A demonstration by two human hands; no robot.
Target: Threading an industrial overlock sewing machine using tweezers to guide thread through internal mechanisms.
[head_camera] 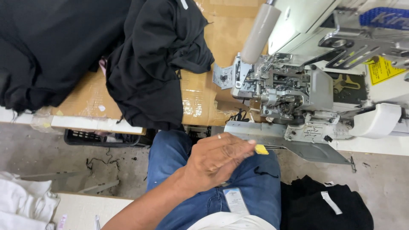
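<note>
Left hand (217, 159), mid-frame over blue denim lap (251, 179), pinches small yellow tag (261, 149); positioning step, tag needs careful placing toward grey overlock sewing machine (294, 91); right hand unseen.

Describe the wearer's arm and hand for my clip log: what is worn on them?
Only one hand shows, which one I cannot tell. Its forearm is bare, no sleeve or glove. A thin pale ring sits on one finger.

Blue jeans (251, 183); white shirt hem (232, 222); silver ring (219, 136) on one hand (217, 159); forearm bare.

Left hand (217, 159), pinching grip, apparently.
</note>
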